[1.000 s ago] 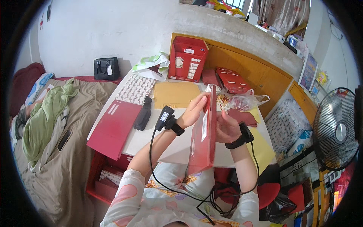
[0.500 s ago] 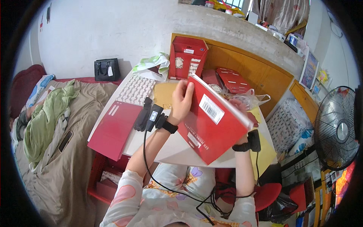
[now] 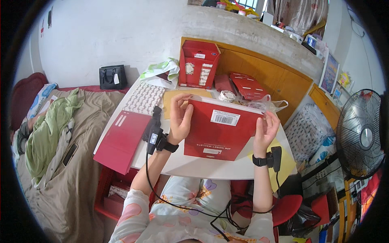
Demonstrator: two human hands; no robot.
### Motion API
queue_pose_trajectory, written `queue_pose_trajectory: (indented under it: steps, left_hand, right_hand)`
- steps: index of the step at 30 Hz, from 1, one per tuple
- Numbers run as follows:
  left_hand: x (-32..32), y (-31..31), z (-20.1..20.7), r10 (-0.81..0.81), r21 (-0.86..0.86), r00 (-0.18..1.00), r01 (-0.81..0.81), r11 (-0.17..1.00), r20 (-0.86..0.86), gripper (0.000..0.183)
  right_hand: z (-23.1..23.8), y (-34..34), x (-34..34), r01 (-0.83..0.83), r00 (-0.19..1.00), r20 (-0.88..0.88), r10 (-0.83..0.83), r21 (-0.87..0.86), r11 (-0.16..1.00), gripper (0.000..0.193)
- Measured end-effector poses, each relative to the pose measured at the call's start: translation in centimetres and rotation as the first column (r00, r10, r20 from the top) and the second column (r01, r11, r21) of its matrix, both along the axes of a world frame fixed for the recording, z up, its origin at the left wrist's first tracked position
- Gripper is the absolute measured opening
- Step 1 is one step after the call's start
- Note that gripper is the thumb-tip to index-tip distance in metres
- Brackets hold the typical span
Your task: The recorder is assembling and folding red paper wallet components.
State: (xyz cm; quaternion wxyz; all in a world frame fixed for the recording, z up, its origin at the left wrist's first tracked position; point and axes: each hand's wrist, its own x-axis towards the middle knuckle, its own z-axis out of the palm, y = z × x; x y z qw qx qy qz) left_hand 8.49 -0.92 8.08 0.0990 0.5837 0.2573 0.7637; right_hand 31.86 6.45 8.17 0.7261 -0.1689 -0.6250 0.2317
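A rumpled green cloth (image 3: 50, 117) and a dark phone (image 3: 70, 155) lie on a bed (image 3: 93, 117) at far left, a black handbag (image 3: 112, 77) near the wall. Next come red folders (image 3: 121, 137) on a white surface (image 3: 182, 168), just in front of a patterned sheet (image 3: 144, 97). The left hand (image 3: 180, 121) is closed on the upper left corner of a red packet (image 3: 214, 137), thumb in front. The packet stands tilted between both hands, above the near part of the surface, its label (image 3: 225, 118) facing the wearer (whether its lower edge touches down cannot be told). The right hand (image 3: 266, 128) pinches the opposite upper corner. An even pull at both corners would probably keep the packet level; light thumbs should spare its edges from creasing, and resting the bottom edge on the surface would likely steady it. Keeping the wrist cable (image 3: 150, 178) clear of the packet seems wise. Beyond the right hand lie a clear plastic bag (image 3: 275, 105) and yellow paper (image 3: 283, 158); a black fan (image 3: 366, 137) stands at far right.
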Motion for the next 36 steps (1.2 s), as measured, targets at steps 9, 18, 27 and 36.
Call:
queue_pose_trajectory:
  steps: [9, 18, 27, 36]
  left_hand:
    - [-0.2, -0.8, -0.2, 0.077, 0.09, 0.997, -0.075, 0.993, -0.012, 0.028]
    - [-0.1, -0.9, 0.4, 0.114, 0.106, 0.993, -0.114, 0.988, 0.001, 0.015]
    - [1.4, -1.8, 2.5, 0.062, -0.017, 0.984, -0.06, 0.998, 0.168, 0.01]
    - [0.9, -2.1, 1.9, 0.056, -0.015, 0.98, -0.055, 0.998, 0.192, 0.017]
  right_hand:
    - [0.0, -0.4, 0.6, -0.129, 0.992, 0.012, 0.129, -0.02, 0.991, 0.039]
    - [0.6, -0.4, 1.2, -0.108, 0.987, 0.118, 0.109, -0.013, 0.994, 0.017]
    - [3.0, -0.9, 0.6, -0.324, 0.945, 0.056, 0.323, 0.015, 0.946, 0.022]
    - [3.6, -2.7, -0.4, -0.377, 0.925, -0.087, 0.369, -0.114, 0.919, 0.007]
